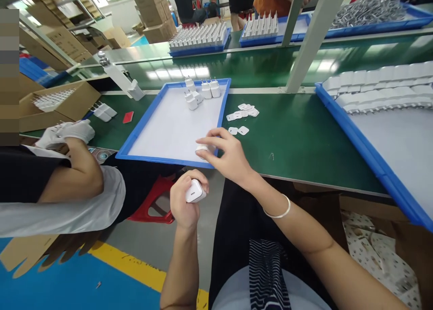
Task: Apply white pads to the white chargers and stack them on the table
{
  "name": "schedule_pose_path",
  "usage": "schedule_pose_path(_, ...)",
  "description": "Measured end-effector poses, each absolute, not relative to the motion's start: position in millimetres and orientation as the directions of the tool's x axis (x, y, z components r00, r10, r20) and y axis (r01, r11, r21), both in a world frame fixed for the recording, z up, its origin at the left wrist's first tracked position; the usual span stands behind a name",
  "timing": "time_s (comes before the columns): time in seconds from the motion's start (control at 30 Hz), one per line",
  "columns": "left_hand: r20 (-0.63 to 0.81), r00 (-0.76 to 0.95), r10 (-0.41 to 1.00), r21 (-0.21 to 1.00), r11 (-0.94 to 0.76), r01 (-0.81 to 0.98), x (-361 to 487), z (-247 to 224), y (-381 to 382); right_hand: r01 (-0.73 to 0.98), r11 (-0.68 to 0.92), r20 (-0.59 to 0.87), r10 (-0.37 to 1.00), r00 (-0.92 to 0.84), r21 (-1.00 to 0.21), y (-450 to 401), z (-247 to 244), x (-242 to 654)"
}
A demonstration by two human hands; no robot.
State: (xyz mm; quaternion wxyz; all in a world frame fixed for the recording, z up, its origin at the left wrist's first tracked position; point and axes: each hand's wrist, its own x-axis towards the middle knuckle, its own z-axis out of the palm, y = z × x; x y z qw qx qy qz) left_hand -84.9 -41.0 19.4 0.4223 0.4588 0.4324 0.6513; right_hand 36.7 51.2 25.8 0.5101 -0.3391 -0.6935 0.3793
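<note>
While half-curled, left fingers [199, 175] around charger [195, 191].

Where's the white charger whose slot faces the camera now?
In the head view, the white charger is in the left hand, just left of picture centre, below the near rim of the blue tray.

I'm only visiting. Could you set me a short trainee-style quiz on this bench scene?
1. Choose: the white block whose slot faces the camera is A) on the floor, B) in the left hand, C) on the red stool.
2. True or false: loose flat white pieces lie on the green bench, outside the blue-rimmed tray.
3. What is the right hand doing?

Key: 1. B. 2. True. 3. Pinching a small white part at the tray's near right corner.
</note>
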Motion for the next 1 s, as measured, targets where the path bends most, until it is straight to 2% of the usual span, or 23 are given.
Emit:
schedule_pose_path(0.1,0.251,-0.293,0.923,0.943,-0.301,-0.14,-93,22,-40,0.299,0.606,0.473,0.779,-0.412,-0.737,65,22,20)
schedule_pose_path(0.2,0.254,-0.302,0.919,0.94,-0.308,-0.147,-97,24,-37,0.431,0.622,0.359,0.756,-0.547,-0.653,66,23,17)
schedule_pose_path(0.3,0.231,-0.305,0.924,0.945,-0.288,-0.156,-101,26,-30,0.5,0.631,0.28,0.743,-0.608,-0.593,63,28,20)
schedule_pose_path(0.4,0.197,-0.288,0.937,0.946,-0.259,-0.194,-110,27,-24,0.511,0.633,0.243,0.735,-0.633,-0.582,64,32,24)
schedule_pose_path(0.53,0.173,-0.254,0.952,0.959,-0.222,-0.178,-124,27,-19,0.43,0.644,0.261,0.7,-0.665,-0.633,67,29,33)
schedule_pose_path(0.67,0.139,-0.316,0.939,0.988,-0.152,-0.018,-131,27,-16,0.391,0.634,0.275,0.698,-0.661,-0.667,69,24,40)
schedule_pose_path(0.77,0.22,-0.401,0.889,0.969,-0.152,0.195,-139,31,-10,0.367,0.63,0.263,0.683,-0.682,-0.684,72,25,41)
schedule_pose_path(0.87,0.35,-0.385,0.854,0.846,-0.111,0.522,-153,44,2,0.326,0.607,0.258,0.678,-0.688,-0.725,77,28,41)
schedule_pose_path(0.93,0.378,-0.268,0.886,0.655,-0.051,0.754,-161,56,14,0.299,0.595,0.279,0.687,-0.671,-0.746,80,31,42)
schedule_pose_path(1.0,0.314,-0.146,0.938,0.45,-0.012,0.893,-163,68,29,0.294,0.602,0.304,0.693,-0.654,-0.743,82,33,44)
